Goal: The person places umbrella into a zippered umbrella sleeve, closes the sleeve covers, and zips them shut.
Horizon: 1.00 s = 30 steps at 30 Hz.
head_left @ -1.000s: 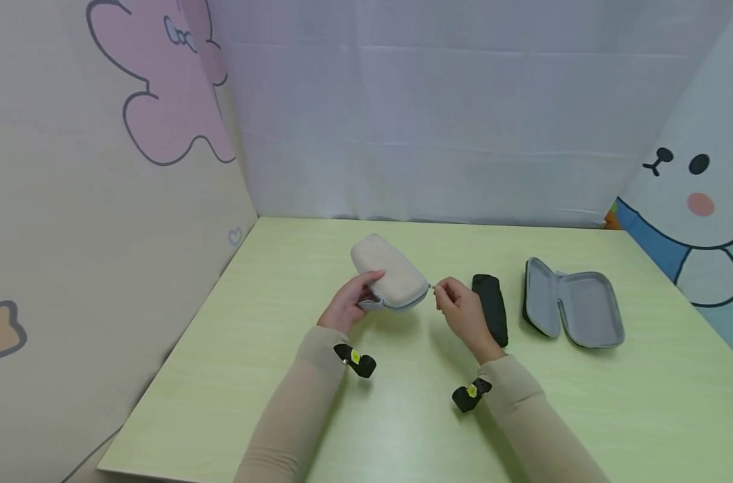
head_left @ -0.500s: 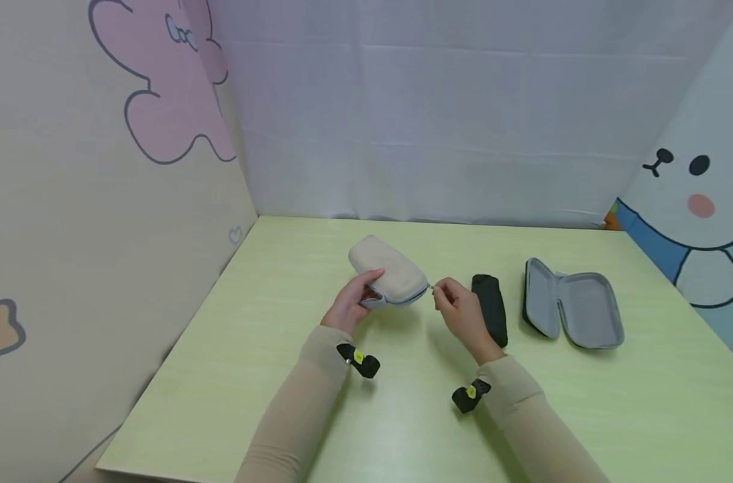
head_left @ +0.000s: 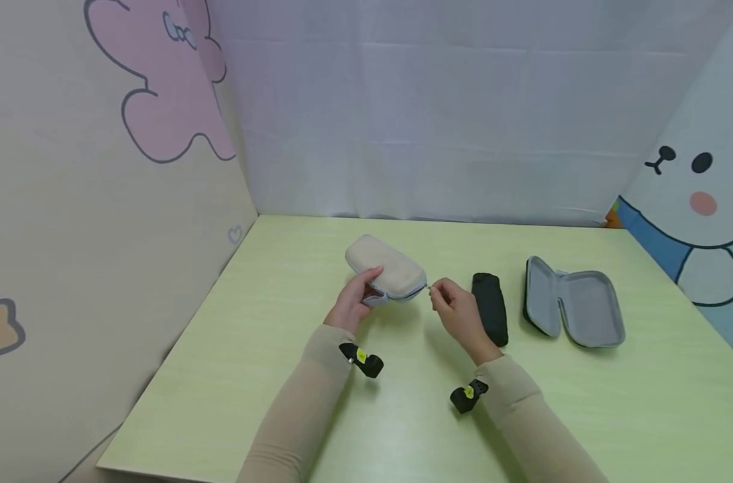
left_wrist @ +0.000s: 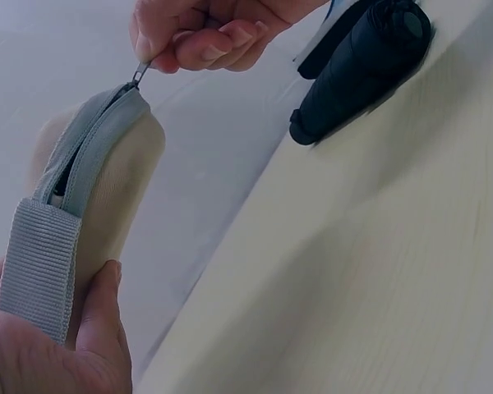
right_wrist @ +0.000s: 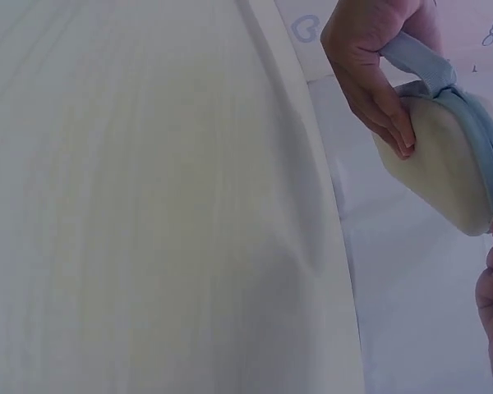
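In the head view a cream zip case with grey zipper trim is held tilted above the table by my left hand, thumb on its top face. A grey strap loop stands out from the side of the case by that hand. My right hand pinches the metal zipper pull at the right-hand corner of the case. Between the loop and the slider, the left wrist view shows the zipper parted, with a narrow dark gap. The far end of the case is hidden there.
Just right of my right hand lies a black folded umbrella, seen rolled up in the left wrist view. Farther right, a grey-lined case lies unfolded on the pale green table. A white cloth hangs behind the table.
The cream case and my left hand have tilted and shifted slightly; the case's far end sits a little farther left. My right hand, still pinching the pull, has moved slightly left.
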Each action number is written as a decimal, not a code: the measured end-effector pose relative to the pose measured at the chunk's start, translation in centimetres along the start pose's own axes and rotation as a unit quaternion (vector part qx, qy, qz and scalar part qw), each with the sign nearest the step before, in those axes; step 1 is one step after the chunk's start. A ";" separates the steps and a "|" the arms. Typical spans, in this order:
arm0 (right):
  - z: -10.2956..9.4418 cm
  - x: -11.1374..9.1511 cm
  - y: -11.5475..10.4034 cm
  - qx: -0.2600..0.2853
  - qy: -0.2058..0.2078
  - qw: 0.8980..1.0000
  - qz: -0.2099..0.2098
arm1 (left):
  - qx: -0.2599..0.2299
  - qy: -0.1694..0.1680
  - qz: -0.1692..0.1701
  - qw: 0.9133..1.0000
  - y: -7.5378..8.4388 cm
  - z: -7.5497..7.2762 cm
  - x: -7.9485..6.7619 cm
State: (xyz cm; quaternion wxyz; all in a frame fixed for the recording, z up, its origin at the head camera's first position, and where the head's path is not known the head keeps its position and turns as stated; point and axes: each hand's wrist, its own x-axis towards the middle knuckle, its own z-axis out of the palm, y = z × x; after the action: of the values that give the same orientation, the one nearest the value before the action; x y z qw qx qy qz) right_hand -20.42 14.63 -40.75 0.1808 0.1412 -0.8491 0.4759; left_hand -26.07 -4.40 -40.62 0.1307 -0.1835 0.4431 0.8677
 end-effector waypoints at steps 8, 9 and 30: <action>0.3 0.0 0.1 -0.006 0.001 1.000 -0.013 | -0.023 0.003 0.009 1.000 -0.2 0.3 0.1; 0.4 -0.1 0.1 -0.006 0.001 1.000 -0.014 | -0.026 0.003 0.012 1.000 -0.3 0.4 0.1; 1.3 -0.5 -0.6 -0.033 -0.010 0.997 -0.075 | -0.104 0.022 0.014 0.994 -0.3 1.3 -0.8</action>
State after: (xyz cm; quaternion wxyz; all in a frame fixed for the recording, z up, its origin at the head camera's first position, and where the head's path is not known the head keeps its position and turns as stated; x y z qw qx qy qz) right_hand -19.92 13.24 -41.13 0.2124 0.2035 -0.8529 0.4314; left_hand -25.49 -3.18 -39.77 0.0891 -0.2087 0.3560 0.9065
